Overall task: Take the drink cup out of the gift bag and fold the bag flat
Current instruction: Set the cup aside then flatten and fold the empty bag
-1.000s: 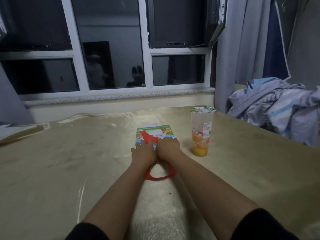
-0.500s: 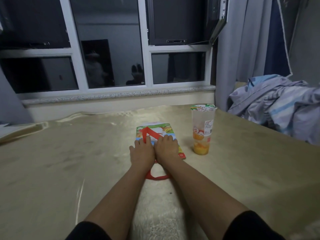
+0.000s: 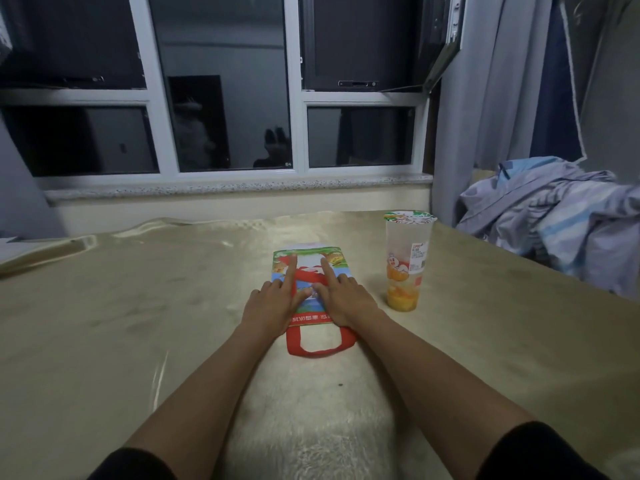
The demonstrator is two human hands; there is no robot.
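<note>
The colourful gift bag (image 3: 311,263) lies flat on the beige table (image 3: 138,323), its red handle (image 3: 320,344) looping toward me. My left hand (image 3: 273,301) and my right hand (image 3: 341,299) rest palm-down on the bag side by side, each with its index finger stretched forward across the print. Neither hand grips anything. The clear drink cup (image 3: 407,261), with orange fruit at its bottom and a printed sealed lid, stands upright on the table just right of the bag, apart from my right hand.
A heap of grey and blue striped bedding (image 3: 561,216) lies at the table's right edge. A window sill (image 3: 239,188) and dark window run behind the table. A curtain (image 3: 485,98) hangs at the back right.
Both hands slid back toward me along the bag and stretched their index fingers forward, uncovering more of the bag's near end and handle. The cup stayed put.
</note>
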